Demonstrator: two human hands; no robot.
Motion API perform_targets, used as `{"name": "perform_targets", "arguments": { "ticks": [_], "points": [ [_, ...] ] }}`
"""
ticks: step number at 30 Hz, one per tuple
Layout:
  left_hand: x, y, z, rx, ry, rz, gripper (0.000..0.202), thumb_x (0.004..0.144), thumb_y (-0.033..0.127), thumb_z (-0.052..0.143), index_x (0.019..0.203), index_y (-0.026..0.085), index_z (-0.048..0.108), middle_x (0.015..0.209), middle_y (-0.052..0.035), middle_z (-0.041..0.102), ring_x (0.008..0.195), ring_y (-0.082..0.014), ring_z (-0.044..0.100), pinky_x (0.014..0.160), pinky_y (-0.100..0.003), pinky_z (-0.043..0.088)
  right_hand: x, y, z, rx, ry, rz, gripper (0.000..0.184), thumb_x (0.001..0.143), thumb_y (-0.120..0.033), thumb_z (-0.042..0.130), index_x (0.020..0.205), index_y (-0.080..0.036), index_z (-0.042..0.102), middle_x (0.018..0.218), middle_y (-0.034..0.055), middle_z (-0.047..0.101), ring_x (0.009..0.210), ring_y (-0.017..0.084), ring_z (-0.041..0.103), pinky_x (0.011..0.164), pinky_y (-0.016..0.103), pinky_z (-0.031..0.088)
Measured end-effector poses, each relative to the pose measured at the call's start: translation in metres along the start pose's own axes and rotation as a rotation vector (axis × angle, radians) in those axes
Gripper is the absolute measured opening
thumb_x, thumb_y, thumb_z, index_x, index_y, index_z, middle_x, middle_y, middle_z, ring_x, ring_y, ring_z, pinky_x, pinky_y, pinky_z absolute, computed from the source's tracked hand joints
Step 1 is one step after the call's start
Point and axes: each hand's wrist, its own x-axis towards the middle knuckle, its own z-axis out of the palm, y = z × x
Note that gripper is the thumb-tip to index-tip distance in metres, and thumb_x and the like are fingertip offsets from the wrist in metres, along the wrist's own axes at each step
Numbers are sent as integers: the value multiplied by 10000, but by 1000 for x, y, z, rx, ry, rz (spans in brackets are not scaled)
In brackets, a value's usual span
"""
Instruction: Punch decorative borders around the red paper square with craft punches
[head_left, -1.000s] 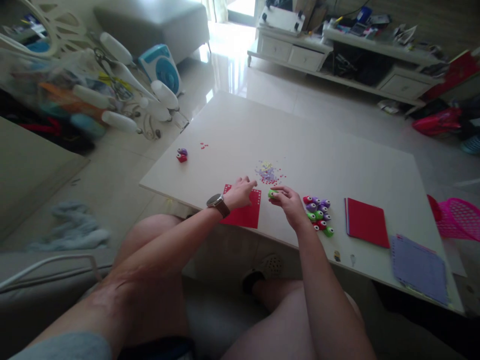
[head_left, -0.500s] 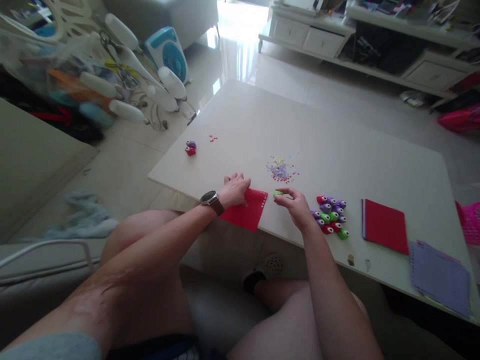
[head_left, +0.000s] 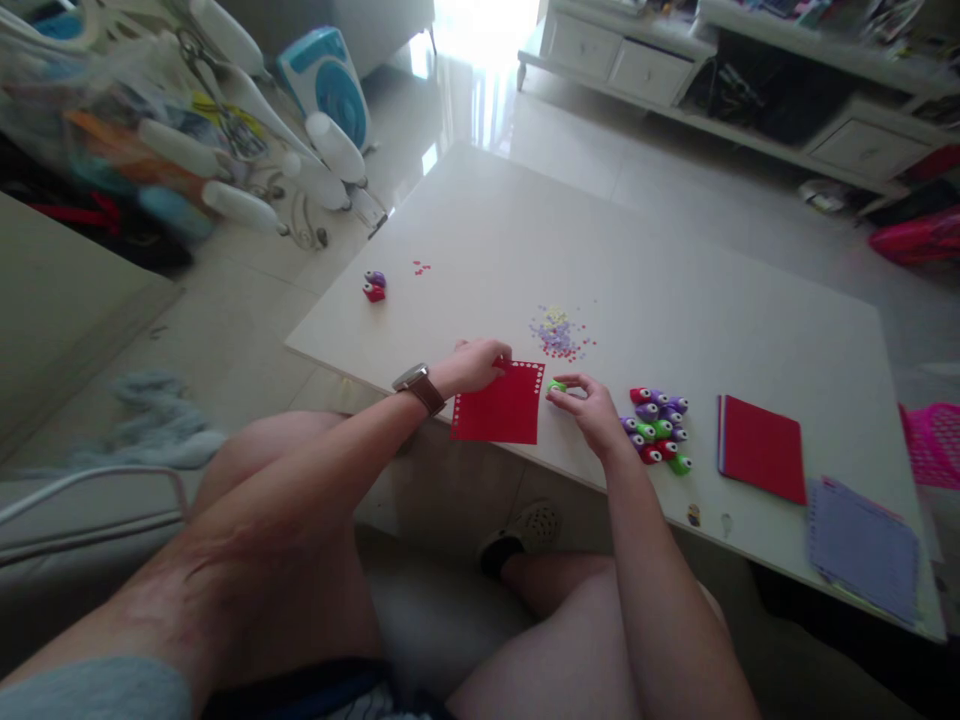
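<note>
My left hand [head_left: 484,364], a watch on its wrist, has its fingers closed on the far edge of a red paper sheet [head_left: 496,408]. Small punched holes run along the sheet's left, far and right edges, and its near edge juts past the table's front. To the right of the sheet, a small green craft punch [head_left: 556,387] is pinched between the thumb and fingers of my right hand [head_left: 587,405]. Beyond both hands lies a pile of purple, yellow and red paper bits [head_left: 557,335]. Several red, purple and green craft punches [head_left: 661,428] stand grouped right of my right hand.
Two more punches [head_left: 374,286] and a few red bits [head_left: 421,268] lie at the left of the white table [head_left: 675,280]. On the right are a red-topped paper stack [head_left: 761,448] and punched purple sheets [head_left: 862,550]. A blue-white fan [head_left: 330,90] stands on the floor.
My left hand has shifted from lying spread on the sheet to gripping its far edge. The red sheet has turned, showing holes along more edges. My right hand still holds the green punch.
</note>
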Motion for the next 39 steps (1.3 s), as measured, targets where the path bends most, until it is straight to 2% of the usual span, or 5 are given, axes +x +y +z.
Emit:
{"name": "perform_targets", "arguments": {
  "ticks": [5, 13, 17, 34, 39],
  "points": [
    [1, 5, -6, -31, 16, -13, 208, 912, 218, 559, 1040, 245, 720, 1089, -30, 772, 1017, -222, 685, 944, -357, 478, 1, 2, 0, 74, -29, -1, 520, 611, -485, 899, 1004, -196, 717, 1065, 83, 758, 977, 251, 732, 899, 389, 581],
    [0, 3, -4, -52, 42, -10, 240, 909, 211, 552, 1081, 251, 715, 1124, -31, 768, 1050, -231, 680, 1001, -399, 465, 3, 7, -3, 92, -71, -4, 491, 646, -430, 903, 1038, -207, 711, 1048, 76, 773, 1033, 255, 734, 946, 390, 568],
    [1, 1, -3, -47, 43, -12, 258, 912, 211, 544, 1099, 261, 715, 1136, -26, 770, 1061, -226, 678, 1027, -399, 451, 3, 7, -3, 85, -75, 0, 478, 656, -423, 899, 1037, -205, 712, 1051, 79, 774, 1035, 257, 736, 946, 390, 567],
    [3, -2, 1, -58, 58, 21, 252, 892, 221, 562, 1091, 265, 710, 1132, -27, 768, 1056, -230, 685, 968, -375, 470, 2, 7, -1, 76, -73, 3, 455, 649, -411, 891, 1017, -213, 712, 1024, 69, 780, 996, 251, 740, 902, 373, 572],
    [3, 0, 0, -56, 53, 8, 252, 893, 212, 554, 1088, 267, 705, 1146, -22, 767, 1064, -227, 679, 1000, -390, 456, 3, 8, -1, 76, -66, 13, 469, 643, -415, 894, 1023, -210, 713, 1015, 70, 781, 985, 249, 738, 889, 370, 570]
  ]
}}
